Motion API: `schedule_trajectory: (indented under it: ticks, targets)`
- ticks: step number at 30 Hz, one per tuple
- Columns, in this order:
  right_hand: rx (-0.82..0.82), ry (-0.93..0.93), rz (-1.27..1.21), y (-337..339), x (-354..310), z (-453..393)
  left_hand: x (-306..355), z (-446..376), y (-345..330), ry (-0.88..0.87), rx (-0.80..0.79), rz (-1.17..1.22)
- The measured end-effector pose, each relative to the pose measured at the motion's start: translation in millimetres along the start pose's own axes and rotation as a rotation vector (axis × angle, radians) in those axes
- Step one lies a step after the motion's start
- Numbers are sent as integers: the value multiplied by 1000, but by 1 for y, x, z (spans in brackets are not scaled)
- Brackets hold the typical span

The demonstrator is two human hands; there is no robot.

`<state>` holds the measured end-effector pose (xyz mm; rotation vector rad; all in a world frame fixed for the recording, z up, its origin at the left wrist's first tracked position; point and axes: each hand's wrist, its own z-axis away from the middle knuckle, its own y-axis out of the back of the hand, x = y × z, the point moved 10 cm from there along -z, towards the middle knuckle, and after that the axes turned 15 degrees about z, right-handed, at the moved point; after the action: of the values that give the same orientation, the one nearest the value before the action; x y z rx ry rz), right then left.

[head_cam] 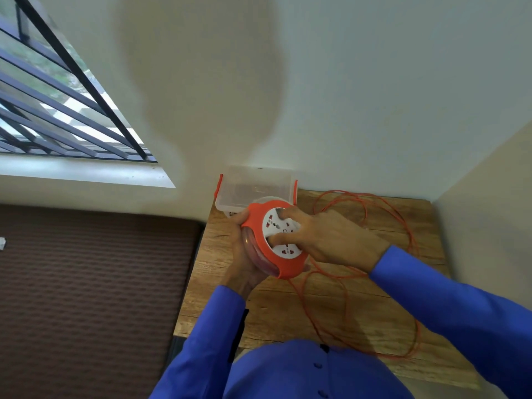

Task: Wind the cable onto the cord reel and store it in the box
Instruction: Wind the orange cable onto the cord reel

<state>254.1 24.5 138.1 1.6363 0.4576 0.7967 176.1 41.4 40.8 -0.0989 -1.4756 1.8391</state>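
An orange cord reel [259, 226] with a white socket face is held tilted above the wooden table [273, 312]. My left hand [244, 263] grips its rim and clear underside from the left. My right hand [325, 237] rests on the white face, fingers in its recesses. An orange cable [411, 254] runs from the reel's lower edge and lies in loose loops across the table's right half. A clear plastic box [256, 185] with orange latches stands open behind the reel, against the wall.
The table fits into a corner, with walls at the back and right [489, 211]. A brown textured mattress [92, 298] lies to the left of the table. A barred window [57, 105] is at the upper left.
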Motion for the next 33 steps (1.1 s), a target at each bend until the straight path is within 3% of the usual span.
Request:
schedule_trajectory:
  ticks: [2, 6, 10, 12, 15, 18, 22, 24, 27, 30, 33]
  targets:
    - [57, -104, -89, 8, 12, -2, -2, 2, -5, 11, -26, 0]
    - [12, -625, -431, -4, 54, 0, 0, -1, -12, -41, -83, -13]
    - [-20, -785, -470, -18, 62, 4, 5, -2, -16, -68, -96, 28]
    - [34, -702, -387, -8, 55, 2, 9, -3, -15, -78, -96, 21]
    - [177, -393, -327, 16, 30, -3, 16, -5, -6, -93, -72, 41]
    - [73, -131, -321, 9, 11, -1, 21, -6, 5, -94, -21, 38]
    - [-27, -50, 36, 3, 3, -6, 18, -6, -2, -72, -65, -19]
    - [-23, -16, 49, 7, 3, -10, 15, -7, -7, -56, -60, -37]
    - [70, -267, -117, 18, 30, -11, 12, -7, -18, -47, -98, -41]
    - [9, -631, -412, 2, 54, -7, 17, -7, -30, -88, -121, -84]
    - [1, -805, -535, -7, 65, -8, 24, -7, -31, -145, -88, -74]
